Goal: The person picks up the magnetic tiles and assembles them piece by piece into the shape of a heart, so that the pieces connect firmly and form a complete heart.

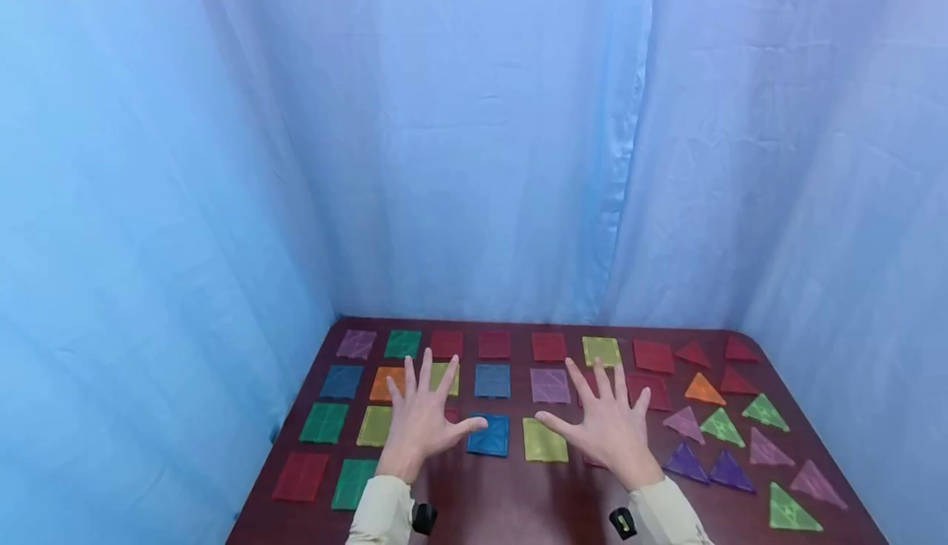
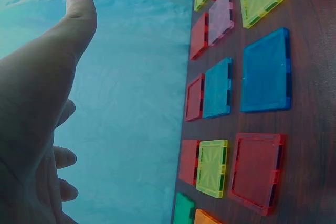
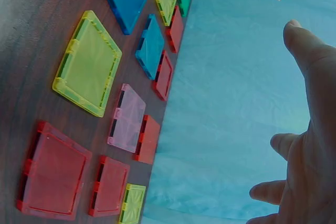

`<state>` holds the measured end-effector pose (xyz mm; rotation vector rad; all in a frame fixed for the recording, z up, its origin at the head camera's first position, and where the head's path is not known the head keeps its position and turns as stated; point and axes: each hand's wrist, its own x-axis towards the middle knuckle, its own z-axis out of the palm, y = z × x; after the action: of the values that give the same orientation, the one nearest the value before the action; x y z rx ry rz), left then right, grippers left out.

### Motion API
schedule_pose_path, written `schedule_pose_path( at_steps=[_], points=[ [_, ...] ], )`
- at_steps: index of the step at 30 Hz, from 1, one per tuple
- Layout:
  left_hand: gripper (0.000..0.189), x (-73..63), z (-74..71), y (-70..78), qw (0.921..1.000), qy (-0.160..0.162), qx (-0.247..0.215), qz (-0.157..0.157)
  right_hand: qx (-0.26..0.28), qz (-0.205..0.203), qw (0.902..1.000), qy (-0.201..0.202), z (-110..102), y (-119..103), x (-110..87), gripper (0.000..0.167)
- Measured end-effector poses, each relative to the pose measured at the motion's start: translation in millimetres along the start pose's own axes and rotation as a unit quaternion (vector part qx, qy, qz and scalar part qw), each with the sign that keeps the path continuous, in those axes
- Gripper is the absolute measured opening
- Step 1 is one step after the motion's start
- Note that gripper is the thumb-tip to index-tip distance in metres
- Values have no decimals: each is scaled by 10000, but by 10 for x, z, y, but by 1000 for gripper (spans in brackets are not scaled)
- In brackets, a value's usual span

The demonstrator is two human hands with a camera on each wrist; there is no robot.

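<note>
Both hands are held above the table with fingers spread and nothing in them. My left hand (image 1: 420, 421) overlaps a red square tile (image 2: 258, 171) and sits left of a dark blue square tile (image 1: 488, 435). My right hand (image 1: 611, 430) is just right of a yellow square tile (image 1: 545, 440) and partly hides a red tile (image 3: 55, 174) under it. Beyond the hands lie a light blue tile (image 1: 492, 381) and a purple tile (image 1: 550, 386). The tiles are flat, see-through plastic with raised rims.
Rows of coloured square tiles, such as a green one (image 1: 323, 423), cover the table's left and middle. At the right lie several triangular tiles, among them an orange one (image 1: 704, 390) and a dark purple one (image 1: 731, 472). Light blue curtains (image 1: 474, 158) surround the dark red-brown table (image 1: 504, 512).
</note>
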<state>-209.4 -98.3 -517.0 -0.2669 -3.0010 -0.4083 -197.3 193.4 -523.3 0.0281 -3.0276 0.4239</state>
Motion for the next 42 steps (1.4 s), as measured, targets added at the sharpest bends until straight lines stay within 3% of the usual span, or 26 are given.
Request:
schedule_pose_path(
  at_steps=[6, 13, 19, 25, 29, 36, 42],
  points=[
    [109, -29, 24, 20, 9999, 72, -52, 111, 6, -65, 10000, -18, 80, 41, -11, 108],
    [101, -60, 72, 14, 9980, -133, -369, 498, 18, -74, 10000, -59, 170, 87, -8, 102],
    [77, -49, 254, -4, 9963, -150, -691, 493, 49, -700, 9974, 162, 334, 109, 15, 78],
    [55, -118, 555, 67, 9960, -322, -365, 753, -55, -1571, 9867, 406, 571, 92, -76, 43],
    [48, -154, 712, 153, 9945, -507, -124, 910, -27, -1882, 9820, 170, 703, 51, -151, 31],
    [45, -113, 904, 309, 9878, -870, 430, 1219, -177, -1886, 9813, -337, 898, 22, -251, 30],
    [50, -112, 1024, 346, 9864, -1244, 491, 956, -274, -2010, 9784, -388, 1013, 15, -283, 36]
  ],
)
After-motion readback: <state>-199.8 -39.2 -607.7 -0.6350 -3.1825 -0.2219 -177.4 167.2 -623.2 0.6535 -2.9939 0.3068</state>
